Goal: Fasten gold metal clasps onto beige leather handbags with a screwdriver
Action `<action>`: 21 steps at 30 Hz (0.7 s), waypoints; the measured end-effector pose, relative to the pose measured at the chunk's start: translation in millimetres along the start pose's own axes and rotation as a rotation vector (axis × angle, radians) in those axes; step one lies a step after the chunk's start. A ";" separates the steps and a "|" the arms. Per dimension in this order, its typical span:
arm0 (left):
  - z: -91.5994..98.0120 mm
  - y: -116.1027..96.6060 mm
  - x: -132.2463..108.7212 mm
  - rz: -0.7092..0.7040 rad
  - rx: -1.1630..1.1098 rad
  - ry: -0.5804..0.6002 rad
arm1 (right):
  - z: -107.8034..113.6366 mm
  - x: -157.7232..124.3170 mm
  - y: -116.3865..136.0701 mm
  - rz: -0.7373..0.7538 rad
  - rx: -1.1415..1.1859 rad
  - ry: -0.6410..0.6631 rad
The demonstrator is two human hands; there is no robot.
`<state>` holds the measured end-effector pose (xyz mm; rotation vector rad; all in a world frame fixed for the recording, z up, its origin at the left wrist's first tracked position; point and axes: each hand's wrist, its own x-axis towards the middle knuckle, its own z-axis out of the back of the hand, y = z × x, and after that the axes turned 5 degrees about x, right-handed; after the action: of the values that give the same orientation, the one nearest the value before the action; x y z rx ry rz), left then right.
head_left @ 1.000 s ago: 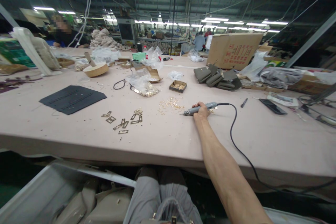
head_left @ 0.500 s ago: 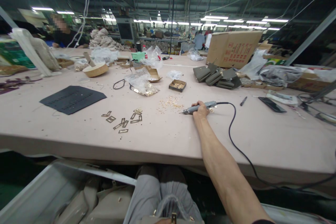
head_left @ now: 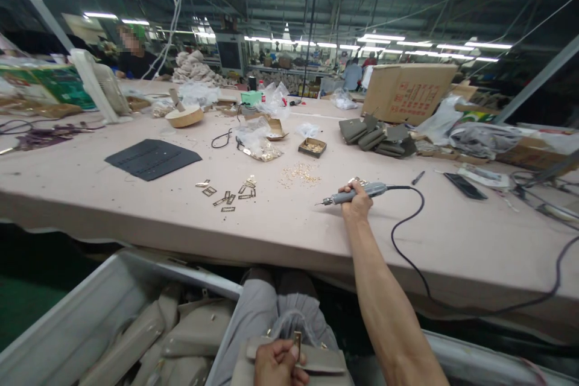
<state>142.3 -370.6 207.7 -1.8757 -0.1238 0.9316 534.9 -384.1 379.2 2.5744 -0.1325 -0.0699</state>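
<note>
My view takes in a wide pink worktop that fills the middle of the scene, its near edge running just above my lap. Far along its right side stands a cardboard box, with a stack of grey wallets lying in front of it. Toward the left part of the worktop lies a dark flat mat, well apart from my hands. Below the near edge, at my left, sits a grey bin holding beige bags. On my lap rests a beige bag piece, and my left hand is closed on it, pinching a small brass fitting that stands up from its top edge. My right hand is out over the worktop, right of its middle, clenched around a grey electric screwdriver that it holds level, tip pointing left and slightly clear of the surface as far as I can tell. The black cord loops from the tool's rear back toward the near edge. A scatter of brass plates lies left of the tool, a sprinkle of small brass screws lies just beyond it, and a small open box of the same sits farther back.
</note>
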 end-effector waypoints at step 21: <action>-5.2 -1.5 -4.1 -0.032 0.006 -0.035 | 15.5 -2.3 -2.0 0.016 -0.059 -0.092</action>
<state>143.3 -375.6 212.3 -1.8470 -0.1715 0.9425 531.6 -390.4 365.1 2.5115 -0.1827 -0.1836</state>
